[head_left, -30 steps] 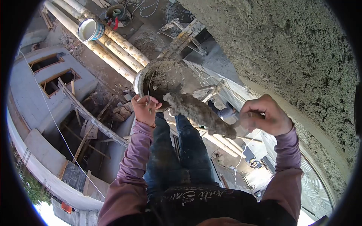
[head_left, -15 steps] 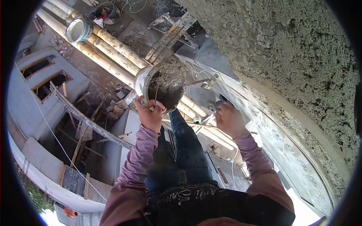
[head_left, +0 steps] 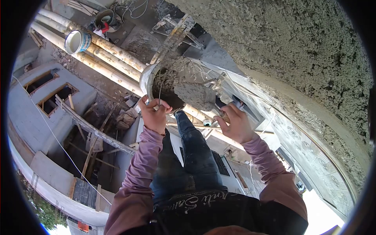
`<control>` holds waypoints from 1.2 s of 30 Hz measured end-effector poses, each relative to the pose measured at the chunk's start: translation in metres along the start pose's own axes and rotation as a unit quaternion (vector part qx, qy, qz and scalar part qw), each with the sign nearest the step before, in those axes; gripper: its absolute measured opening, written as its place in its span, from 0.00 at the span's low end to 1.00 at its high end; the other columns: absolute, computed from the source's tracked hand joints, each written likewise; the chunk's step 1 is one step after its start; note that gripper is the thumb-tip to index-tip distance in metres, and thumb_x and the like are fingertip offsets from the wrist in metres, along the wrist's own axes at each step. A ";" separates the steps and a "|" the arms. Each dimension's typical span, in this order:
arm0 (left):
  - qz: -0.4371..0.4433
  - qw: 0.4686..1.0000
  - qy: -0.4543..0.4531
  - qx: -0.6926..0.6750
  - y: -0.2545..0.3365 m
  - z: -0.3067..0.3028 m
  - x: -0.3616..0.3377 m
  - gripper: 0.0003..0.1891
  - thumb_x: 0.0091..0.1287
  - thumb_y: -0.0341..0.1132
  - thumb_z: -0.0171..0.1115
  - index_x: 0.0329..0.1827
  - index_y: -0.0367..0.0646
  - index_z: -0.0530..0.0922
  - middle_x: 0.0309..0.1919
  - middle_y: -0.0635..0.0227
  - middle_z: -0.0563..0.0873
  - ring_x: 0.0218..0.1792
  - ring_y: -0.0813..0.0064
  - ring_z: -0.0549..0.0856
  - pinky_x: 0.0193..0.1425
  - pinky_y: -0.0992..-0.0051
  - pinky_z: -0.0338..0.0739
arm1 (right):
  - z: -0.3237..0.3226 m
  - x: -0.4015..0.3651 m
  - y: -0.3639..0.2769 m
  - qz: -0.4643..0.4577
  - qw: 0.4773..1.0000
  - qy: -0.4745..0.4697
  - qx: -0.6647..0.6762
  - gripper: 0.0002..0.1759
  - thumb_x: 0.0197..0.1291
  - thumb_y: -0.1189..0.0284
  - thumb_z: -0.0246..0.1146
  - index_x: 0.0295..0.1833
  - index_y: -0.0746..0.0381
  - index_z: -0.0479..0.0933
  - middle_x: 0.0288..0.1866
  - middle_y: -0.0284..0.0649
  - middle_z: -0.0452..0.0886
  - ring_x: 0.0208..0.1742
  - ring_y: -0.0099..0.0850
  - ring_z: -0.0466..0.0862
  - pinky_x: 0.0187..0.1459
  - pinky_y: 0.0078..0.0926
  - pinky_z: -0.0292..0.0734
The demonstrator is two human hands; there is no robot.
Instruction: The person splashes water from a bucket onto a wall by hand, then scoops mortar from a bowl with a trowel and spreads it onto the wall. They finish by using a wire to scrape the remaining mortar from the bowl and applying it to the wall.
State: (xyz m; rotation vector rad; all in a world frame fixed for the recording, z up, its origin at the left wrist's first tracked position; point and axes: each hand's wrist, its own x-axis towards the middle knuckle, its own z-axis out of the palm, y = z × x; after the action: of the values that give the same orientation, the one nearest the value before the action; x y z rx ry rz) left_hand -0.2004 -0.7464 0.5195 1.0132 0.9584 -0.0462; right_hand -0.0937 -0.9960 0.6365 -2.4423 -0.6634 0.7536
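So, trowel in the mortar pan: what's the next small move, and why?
Probably lift the right hand so the mortar-laden metal trowel clears the round grey mortar pan held by the left hand: it already carries a heap, and the rough plastered wall is beside it.

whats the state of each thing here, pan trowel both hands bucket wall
mortar pan: partly full of wet mortar, held up
trowel: loaded with mortar, over the pan
left hand: shut on the pan's rim
right hand: shut on the trowel handle
white bucket: open, no lid
wall: coated in rough mortar
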 end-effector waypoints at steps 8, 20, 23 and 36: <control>-0.038 0.998 0.040 -0.022 -0.018 -0.002 -0.016 0.29 0.65 0.12 0.54 0.64 0.33 0.49 0.34 0.61 0.83 0.31 0.76 0.83 0.41 0.65 0.90 | -0.158 0.010 -0.030 0.003 0.926 -0.302 0.225 0.09 0.63 0.74 0.71 0.43 0.68 0.80 0.28 0.40 0.82 0.25 0.27 0.83 0.27 0.29 0.75; -0.057 0.998 0.022 0.021 -0.040 0.039 -0.026 0.31 0.63 0.11 0.53 0.66 0.31 0.49 0.32 0.63 0.82 0.31 0.75 0.84 0.41 0.70 0.89 | -0.096 -0.074 0.009 0.217 0.973 0.071 0.026 0.07 0.64 0.77 0.65 0.43 0.68 0.77 0.29 0.49 0.80 0.26 0.40 0.81 0.30 0.32 0.73; -0.027 0.999 -0.010 0.044 -0.039 0.051 -0.040 0.30 0.62 0.11 0.50 0.65 0.33 0.49 0.30 0.63 0.83 0.29 0.75 0.84 0.41 0.76 0.84 | -0.015 -0.044 0.068 0.095 0.990 -0.024 -0.105 0.14 0.58 0.71 0.65 0.46 0.68 0.75 0.41 0.54 0.79 0.37 0.57 0.85 0.40 0.53 0.81; -0.015 1.000 0.014 -0.003 -0.011 0.015 -0.033 0.10 0.61 0.11 0.56 0.41 0.30 0.68 0.48 0.60 0.75 0.43 0.71 0.85 0.43 0.69 0.92 | 0.023 -0.021 0.029 0.009 0.999 -0.004 0.044 0.15 0.59 0.67 0.70 0.45 0.66 0.78 0.42 0.48 0.78 0.33 0.49 0.85 0.36 0.43 0.82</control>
State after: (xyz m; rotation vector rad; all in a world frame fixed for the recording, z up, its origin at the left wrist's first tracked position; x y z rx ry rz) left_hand -0.2151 -0.7763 0.5379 0.9967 0.9977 -0.0544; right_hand -0.1139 -1.0232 0.6107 -2.3698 -0.5984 0.7844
